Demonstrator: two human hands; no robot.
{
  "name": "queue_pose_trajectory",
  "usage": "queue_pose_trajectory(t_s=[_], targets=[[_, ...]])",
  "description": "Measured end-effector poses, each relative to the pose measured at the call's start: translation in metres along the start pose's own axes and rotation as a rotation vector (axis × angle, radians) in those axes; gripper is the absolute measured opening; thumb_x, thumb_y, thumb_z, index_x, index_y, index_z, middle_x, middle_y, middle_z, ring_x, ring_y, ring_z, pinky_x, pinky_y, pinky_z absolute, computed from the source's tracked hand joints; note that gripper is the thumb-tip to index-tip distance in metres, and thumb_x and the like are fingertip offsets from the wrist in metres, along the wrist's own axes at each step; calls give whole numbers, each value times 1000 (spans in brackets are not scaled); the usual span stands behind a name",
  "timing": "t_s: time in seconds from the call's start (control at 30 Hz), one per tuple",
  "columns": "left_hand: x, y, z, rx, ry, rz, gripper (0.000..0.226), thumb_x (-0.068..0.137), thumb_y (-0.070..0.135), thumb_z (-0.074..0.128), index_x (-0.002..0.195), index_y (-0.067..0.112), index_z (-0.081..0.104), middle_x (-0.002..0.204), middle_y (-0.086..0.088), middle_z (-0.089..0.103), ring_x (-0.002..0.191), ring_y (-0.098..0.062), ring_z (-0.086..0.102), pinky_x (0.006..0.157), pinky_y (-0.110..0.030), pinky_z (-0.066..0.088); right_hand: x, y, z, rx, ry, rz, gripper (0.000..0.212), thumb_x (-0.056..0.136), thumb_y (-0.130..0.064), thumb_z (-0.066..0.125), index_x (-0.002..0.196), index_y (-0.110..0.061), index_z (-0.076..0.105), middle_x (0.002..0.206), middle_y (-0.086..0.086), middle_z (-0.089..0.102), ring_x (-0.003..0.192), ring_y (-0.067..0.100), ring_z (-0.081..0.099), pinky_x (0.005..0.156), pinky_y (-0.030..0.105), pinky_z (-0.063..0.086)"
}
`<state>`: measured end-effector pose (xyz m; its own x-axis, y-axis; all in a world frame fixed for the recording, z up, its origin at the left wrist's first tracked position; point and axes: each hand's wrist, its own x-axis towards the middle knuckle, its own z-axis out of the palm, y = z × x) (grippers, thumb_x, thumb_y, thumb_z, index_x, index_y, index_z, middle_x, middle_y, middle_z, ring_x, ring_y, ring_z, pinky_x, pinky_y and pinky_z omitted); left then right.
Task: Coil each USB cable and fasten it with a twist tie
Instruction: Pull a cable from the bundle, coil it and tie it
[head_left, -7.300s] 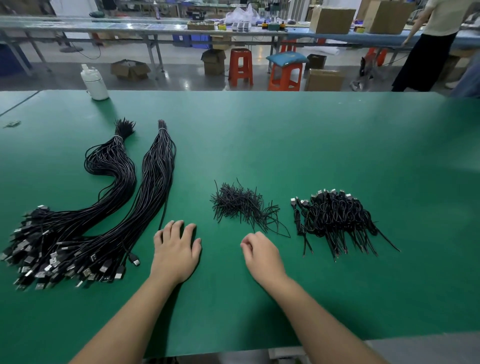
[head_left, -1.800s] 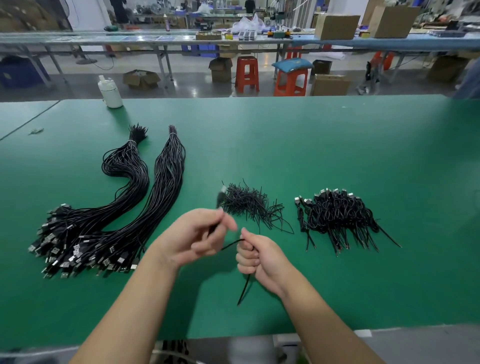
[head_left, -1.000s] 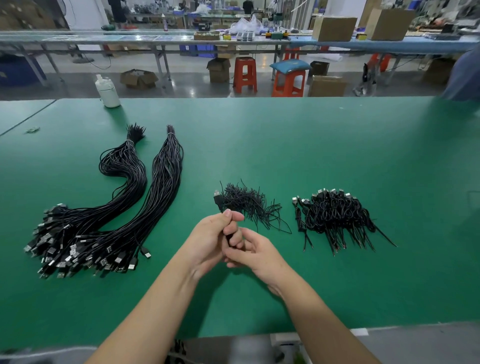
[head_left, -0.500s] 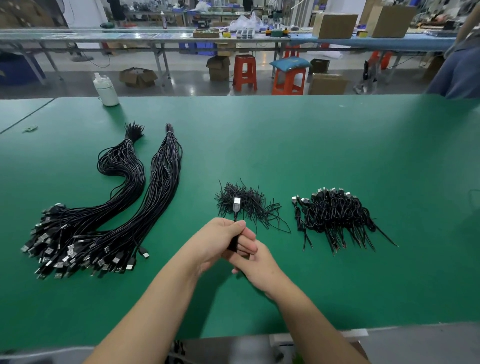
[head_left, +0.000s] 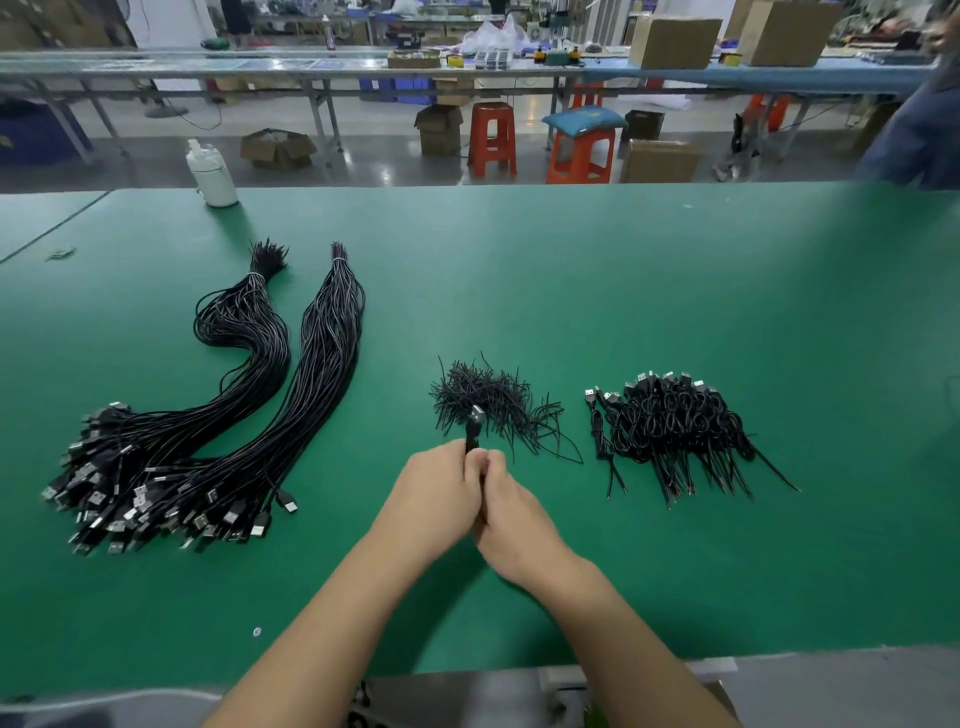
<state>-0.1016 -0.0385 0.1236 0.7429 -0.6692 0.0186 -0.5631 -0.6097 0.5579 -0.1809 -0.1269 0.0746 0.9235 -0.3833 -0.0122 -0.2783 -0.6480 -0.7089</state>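
Head view: the left hand (head_left: 435, 493) and right hand (head_left: 511, 512) press together, fingers curled round one USB cable (head_left: 474, 423), its plug poking up, likely to keep the coil gathered; the twist ties (head_left: 491, 397) lie just beyond, within reach

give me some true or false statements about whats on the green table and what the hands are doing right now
1. Both hands grip one USB cable together. True: the left hand and right hand are pressed side by side around it, plug end up.
2. The twist ties lie left of the long cable bundles. False: they lie to the right of them.
3. The coiled cables sit right of the twist ties. True.
4. The white bottle stands at the table's near edge. False: it stands at the far edge, on the left.
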Motion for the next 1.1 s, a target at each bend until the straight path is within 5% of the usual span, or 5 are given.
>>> queue_pose_trajectory(t_s=[0.43,0.57,0.73,0.97,1.1], targets=[[19,-37,-8,16,-128,230,22,92,47,58,84,27,58,66,14,57,62,4,54,54,-13,35,-2,4,7,-207,-11,-67,7,104,-21,29,99,-25,30,88,-1,47,85,36,59,65,39,35],[28,-42,-2,32,-132,164,15,91,34,58,82,23,62,72,13,63,67,-2,57,58,-11,39,4,1,10,85,-82,73,21,104,-19,36,120,-15,49,110,5,57,90,26,57,80,39,48],[40,-40,-2,-44,-216,112,14,90,28,62,77,23,64,68,9,63,61,-7,53,58,-19,42,0,5,13,423,-136,188,30,107,-33,29,124,-21,50,82,-7,47,55,5,47,53,20,45],[56,-55,14,-601,-493,-60,11,96,17,63,101,7,59,65,3,46,53,-12,42,49,-25,39,10,26,15,239,93,190,28,108,-30,30,91,-15,46,83,5,55,79,32,57,77,49,49],[92,-76,30,-94,-51,-199,18,92,35,65,99,18,61,89,2,62,84,-20,59,75,-29,46,14,39,18,319,137,302,35,107,-37,27,79,-16,33,72,6,45,60,24,51,73,53,51]])
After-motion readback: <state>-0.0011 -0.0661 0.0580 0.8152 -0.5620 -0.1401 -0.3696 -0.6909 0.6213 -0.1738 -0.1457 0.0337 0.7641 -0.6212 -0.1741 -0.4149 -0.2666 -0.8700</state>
